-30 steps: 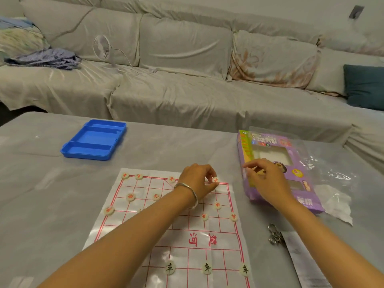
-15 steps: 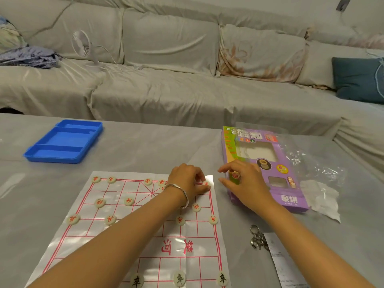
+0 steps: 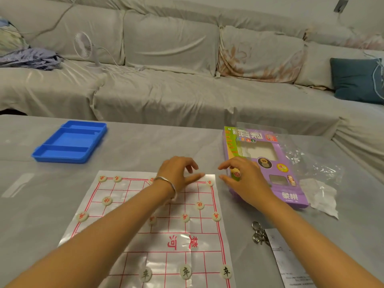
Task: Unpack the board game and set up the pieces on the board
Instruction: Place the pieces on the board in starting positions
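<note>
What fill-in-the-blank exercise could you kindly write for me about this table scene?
The compartmented tray is ___.
The bracelet sits on the ___ wrist.
The three nearest pieces on the board bear ___ lettering.
The game box beside the right hand is mostly ___.
Missing words: blue; left; black; purple.

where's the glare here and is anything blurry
Head view: white glare on the glossy board near its bottom rows; a paler sheen on the table at far left; glints on the plastic bag; the sofa line bows from the wide lens; the piece in the right hand is slightly soft.
</note>
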Demonstrator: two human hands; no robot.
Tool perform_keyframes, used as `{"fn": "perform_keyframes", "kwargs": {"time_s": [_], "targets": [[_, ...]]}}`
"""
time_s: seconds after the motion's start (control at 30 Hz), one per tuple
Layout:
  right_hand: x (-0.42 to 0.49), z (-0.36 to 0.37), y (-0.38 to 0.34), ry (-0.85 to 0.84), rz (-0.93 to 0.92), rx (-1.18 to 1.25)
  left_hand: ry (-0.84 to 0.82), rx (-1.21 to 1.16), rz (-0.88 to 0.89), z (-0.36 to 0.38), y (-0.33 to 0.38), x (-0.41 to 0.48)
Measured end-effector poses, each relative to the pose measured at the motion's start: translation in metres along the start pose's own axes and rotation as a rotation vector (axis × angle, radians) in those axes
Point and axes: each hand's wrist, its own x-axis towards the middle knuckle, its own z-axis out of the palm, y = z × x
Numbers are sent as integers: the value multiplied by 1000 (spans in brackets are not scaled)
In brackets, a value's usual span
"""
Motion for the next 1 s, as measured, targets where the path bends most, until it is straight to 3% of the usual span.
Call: {"fn": "perform_keyframes", "kwargs": {"time_s": [0.13, 0.4, 0.8, 1.0], "targets": [[-1, 5, -30, -74, -18, 19, 106, -63, -71, -53, -42, -24], [-5, 43, -85, -311, 25, 96, -55, 2, -212, -93, -101, -86], [6, 65, -108, -326, 67, 90, -170, 136, -108, -74, -103, -89], [5, 66, -104, -342, 86, 101, -130, 131, -124, -63, -102, -85]]}}
